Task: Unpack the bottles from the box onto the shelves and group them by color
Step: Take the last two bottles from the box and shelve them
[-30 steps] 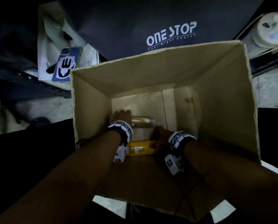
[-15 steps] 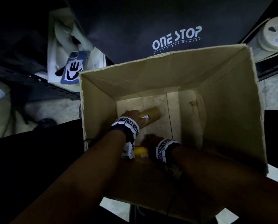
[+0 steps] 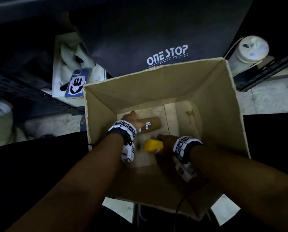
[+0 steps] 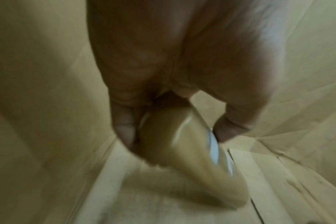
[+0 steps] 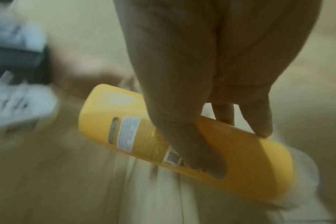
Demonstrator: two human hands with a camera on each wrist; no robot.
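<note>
The left hand (image 3: 131, 120) is down inside the cardboard box (image 3: 211, 118), its fingers (image 4: 125, 128) and thumb curled round one end of a tan bottle (image 3: 150, 125). That bottle points away from the hand toward the box's far right, with small white labels on its side; the left wrist view shows it blurred, its far end low near the box floor. The right hand (image 3: 165, 142) is also inside the box, just right of the left one, clamped on a yellow bottle (image 3: 152, 146). In the right wrist view the thumb lies across the yellow bottle (image 5: 182, 144) beside its white label, and the fingertips (image 5: 259, 124) press its far side; the bottle lies tilted. The two bottles are near each other but apart, the tan one farther from the person. Both wrists wear bands with black-and-white markers.

Beyond the box's far rim stands a dark panel (image 3: 156, 30) printed "ONE STOP". To the left a phone (image 3: 77, 83) in a blue case lies on a white shelf; at the upper right lies a white jar (image 3: 250, 49).
</note>
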